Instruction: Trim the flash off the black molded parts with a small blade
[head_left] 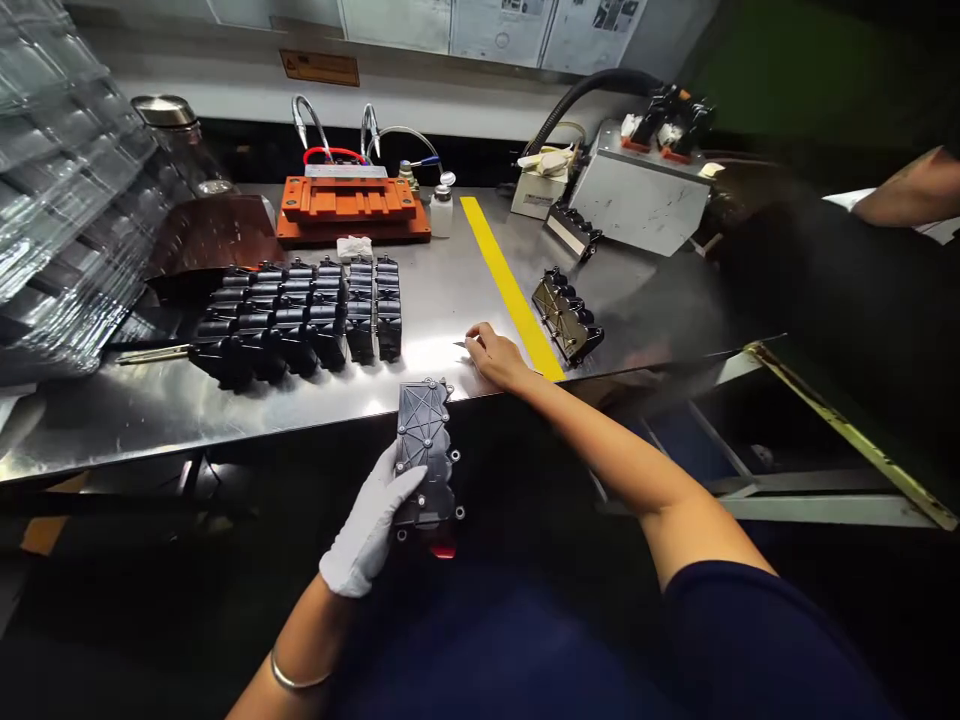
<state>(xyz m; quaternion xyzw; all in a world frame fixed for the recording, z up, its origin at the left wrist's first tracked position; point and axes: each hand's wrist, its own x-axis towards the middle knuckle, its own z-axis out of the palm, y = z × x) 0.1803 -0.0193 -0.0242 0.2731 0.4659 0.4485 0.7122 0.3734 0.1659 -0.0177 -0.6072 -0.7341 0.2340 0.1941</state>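
Note:
My left hand point(367, 520), in a white glove, grips a black ribbed plastic housing point(424, 455) with metal-ringed holes at its corners, holding it upright over the table's front edge. My right hand point(495, 358) is bare and rests on the steel table point(435, 385) near that edge. A small dark pointed tip point(457, 344) shows at its fingertips, too small to identify. Just right of that hand lies a similar black housing point(568, 316). Rows of black moulded parts point(300, 315) stand on the table to the left.
An orange fixture point(349, 208) with metal hoses, a yellow floor-style strip point(510, 285) and a grey metal box point(640, 195) occupy the table's back. A stack of clear plastic trays point(67, 190) rises at left. A dark-clad person's arm point(907, 185) is at right.

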